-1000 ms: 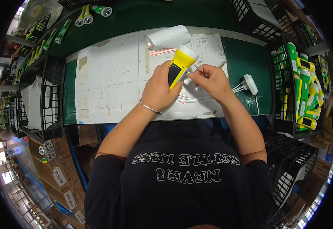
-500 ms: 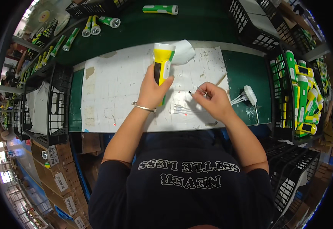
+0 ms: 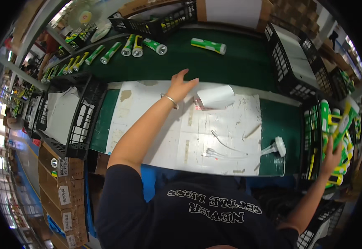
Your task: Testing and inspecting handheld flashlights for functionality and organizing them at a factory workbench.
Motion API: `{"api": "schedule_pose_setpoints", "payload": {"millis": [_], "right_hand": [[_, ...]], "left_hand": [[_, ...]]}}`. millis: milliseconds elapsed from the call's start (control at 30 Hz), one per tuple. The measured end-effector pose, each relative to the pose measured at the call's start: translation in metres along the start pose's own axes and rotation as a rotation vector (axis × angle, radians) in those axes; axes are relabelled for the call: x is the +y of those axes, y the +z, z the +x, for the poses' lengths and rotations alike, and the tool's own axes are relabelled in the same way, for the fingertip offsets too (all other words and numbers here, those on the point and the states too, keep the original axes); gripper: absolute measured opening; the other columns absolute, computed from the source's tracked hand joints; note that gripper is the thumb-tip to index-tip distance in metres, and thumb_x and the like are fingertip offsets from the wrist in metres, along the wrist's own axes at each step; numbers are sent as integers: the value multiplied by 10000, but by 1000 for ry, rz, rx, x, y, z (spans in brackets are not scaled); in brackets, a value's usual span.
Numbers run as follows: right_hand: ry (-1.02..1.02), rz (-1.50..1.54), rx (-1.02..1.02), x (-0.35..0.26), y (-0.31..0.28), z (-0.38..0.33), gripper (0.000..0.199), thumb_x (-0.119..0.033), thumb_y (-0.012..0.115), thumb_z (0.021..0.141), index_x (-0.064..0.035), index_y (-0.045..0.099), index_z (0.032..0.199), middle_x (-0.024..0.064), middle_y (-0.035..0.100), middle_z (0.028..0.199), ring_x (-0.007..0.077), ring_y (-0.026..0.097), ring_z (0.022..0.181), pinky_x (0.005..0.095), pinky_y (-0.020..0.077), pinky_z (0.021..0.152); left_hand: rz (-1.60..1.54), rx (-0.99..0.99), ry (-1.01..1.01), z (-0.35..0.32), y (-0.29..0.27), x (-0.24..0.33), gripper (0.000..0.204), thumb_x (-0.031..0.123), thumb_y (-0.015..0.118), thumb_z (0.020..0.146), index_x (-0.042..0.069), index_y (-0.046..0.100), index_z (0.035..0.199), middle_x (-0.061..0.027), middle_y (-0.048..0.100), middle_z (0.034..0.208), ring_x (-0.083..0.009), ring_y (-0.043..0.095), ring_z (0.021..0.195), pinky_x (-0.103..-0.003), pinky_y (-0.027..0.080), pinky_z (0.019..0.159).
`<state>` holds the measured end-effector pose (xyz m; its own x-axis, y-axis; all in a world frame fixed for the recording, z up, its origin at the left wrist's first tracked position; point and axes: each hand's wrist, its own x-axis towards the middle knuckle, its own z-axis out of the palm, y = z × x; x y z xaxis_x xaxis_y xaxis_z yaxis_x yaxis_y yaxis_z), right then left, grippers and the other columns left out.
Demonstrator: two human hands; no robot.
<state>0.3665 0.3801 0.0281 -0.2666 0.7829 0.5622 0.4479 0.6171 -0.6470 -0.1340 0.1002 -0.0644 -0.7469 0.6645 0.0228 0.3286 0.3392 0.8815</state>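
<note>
Right hand (image 3: 332, 159) around a flashlight (image 3: 347, 118), left hand (image 3: 182, 86) spread and empty
You hold the flashlight upright but tilted, over the black crate (image 3: 305, 124) at right; grip its barrel firmly, clear of the other flashlights (image 3: 325, 111), and mind your left fingers near the curled white sheet (image 3: 216, 96) at the board's (image 3: 156, 124) far edge

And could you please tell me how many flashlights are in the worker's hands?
1: a green-and-yellow flashlight, in the right hand at the black crate. The left hand is open, with none visible.
</note>
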Motion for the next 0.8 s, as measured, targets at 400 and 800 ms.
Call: {"api": "schedule_pose_setpoints", "payload": {"millis": [400,800], "right_hand": [[368,-932,-40,70,-55,7,742,-559,516,894,42,457,1326,245,515,1307,379,485,1212,393,401,969],[506,-1041,-128,64,-85,16,714,-529,529,875,-25,429,1371,250,553,1251,394,523,1160,418,426,937]], "left_hand": [[835,187,-297,164,-46,-43,858,482,703,741,263,293,1462,-177,154,1505,-422,508,1190,-443,437,1009],[840,313,-356,153,-75,-51,617,230,761,720,234,476,1267,-166,313,1353,-386,596,1046,-420,522,895]]}}
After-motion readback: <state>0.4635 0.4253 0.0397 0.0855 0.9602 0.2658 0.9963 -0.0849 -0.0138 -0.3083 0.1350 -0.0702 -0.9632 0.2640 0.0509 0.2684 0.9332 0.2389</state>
